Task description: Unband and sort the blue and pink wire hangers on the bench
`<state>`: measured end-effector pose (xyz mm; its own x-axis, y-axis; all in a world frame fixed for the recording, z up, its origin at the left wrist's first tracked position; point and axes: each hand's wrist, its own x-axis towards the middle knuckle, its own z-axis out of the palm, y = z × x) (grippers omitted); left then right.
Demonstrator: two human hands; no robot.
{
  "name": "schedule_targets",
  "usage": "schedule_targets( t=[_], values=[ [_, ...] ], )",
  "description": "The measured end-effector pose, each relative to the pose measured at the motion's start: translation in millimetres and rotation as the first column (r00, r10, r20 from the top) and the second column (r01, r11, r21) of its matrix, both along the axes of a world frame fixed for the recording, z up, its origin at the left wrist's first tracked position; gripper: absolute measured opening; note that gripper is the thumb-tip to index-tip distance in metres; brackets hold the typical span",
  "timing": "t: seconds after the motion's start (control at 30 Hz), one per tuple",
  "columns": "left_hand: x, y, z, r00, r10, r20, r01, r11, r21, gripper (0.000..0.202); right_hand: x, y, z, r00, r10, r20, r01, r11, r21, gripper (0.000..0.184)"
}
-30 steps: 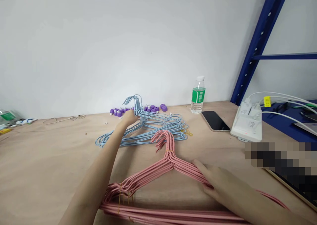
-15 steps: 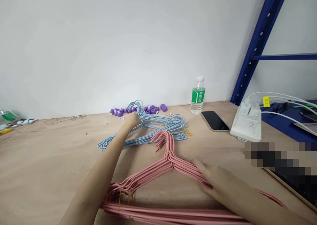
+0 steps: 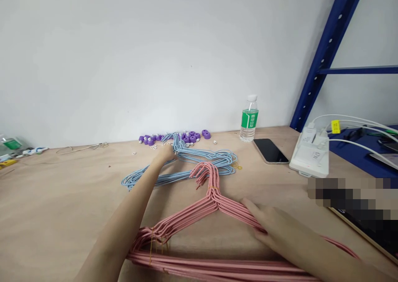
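A bundle of blue wire hangers [image 3: 214, 155] lies toward the back of the table, hooks pointing left. My left hand [image 3: 167, 153] is closed around it near the hooks; most of its fingers are hidden. Closer to me is a stack of pink hangers [image 3: 186, 215], tied with thin yellow rubber bands [image 3: 151, 247] at the neck and at the left corner. My right hand [image 3: 270, 224] grips this stack on its right shoulder, thumb on top and the other fingers partly out of sight underneath.
Purple rings [image 3: 192, 138] and small white pieces lie along the wall. A water bottle [image 3: 248, 120], a phone [image 3: 270, 150] and a white power strip [image 3: 311, 153] with cables stand at right. A blue metal frame [image 3: 326, 54] rises behind. String [image 3: 82, 148] lies far left.
The blue hangers have sunk lower and flatter on the table, their hooks dropping with my left hand. My right hand and the pink hangers stay in place.
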<state>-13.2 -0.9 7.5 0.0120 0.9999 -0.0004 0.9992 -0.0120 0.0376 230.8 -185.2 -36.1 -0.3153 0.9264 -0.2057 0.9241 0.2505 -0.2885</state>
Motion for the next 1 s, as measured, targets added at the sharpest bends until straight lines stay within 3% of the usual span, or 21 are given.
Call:
schedule_targets(
  t=[0.17,0.33,0.5,0.63,0.7,0.77,0.87,0.93,1.0],
  values=[
    [4,-7,13.1,0.996,0.087,-0.004,-0.087,0.995,-0.051,0.021,2,0,-0.3,1.000,0.002,-0.016,-0.003,1.000,-0.008,0.045],
    [3,-16,37.3,0.991,0.075,0.114,-0.067,0.995,-0.074,0.015,4,-1,-6.9,1.000,0.028,-0.011,-0.028,1.000,0.005,0.044],
    [-4,-40,85.6,0.966,-0.004,0.257,-0.012,0.998,0.060,0.012,3,0,-2.9,0.999,0.036,0.012,-0.036,0.998,-0.056,0.049],
    [-14,-76,132.0,0.946,-0.007,0.325,-0.086,0.959,0.269,0.019,2,1,5.4,1.000,0.019,-0.022,-0.020,0.998,-0.063,0.053],
    [-20,-96,146.5,0.921,-0.036,0.388,-0.110,0.932,0.346,0.022,1,1,4.8,0.999,0.011,-0.032,-0.013,0.999,-0.045,0.056],
    [-24,-113,150.3,0.880,-0.073,0.470,-0.101,0.937,0.334,0.023,0,0,0.7,0.999,0.017,-0.045,-0.018,1.000,-0.025,0.059],
    [-26,-133,138.4,0.786,-0.097,0.611,-0.047,0.975,0.215,0.028,2,3,-2.9,0.992,0.059,-0.114,-0.059,0.998,0.004,0.057],
    [-23,-143,126.3,0.709,-0.105,0.697,-0.008,0.988,0.157,0.031,8,9,4.1,0.960,0.086,-0.265,-0.094,0.995,-0.019,0.055],
    [-17,-153,116.7,0.669,-0.152,0.727,0.034,0.984,0.175,0.031,17,17,20.6,0.845,0.008,-0.535,-0.075,0.992,-0.104,0.054]
  ],
)
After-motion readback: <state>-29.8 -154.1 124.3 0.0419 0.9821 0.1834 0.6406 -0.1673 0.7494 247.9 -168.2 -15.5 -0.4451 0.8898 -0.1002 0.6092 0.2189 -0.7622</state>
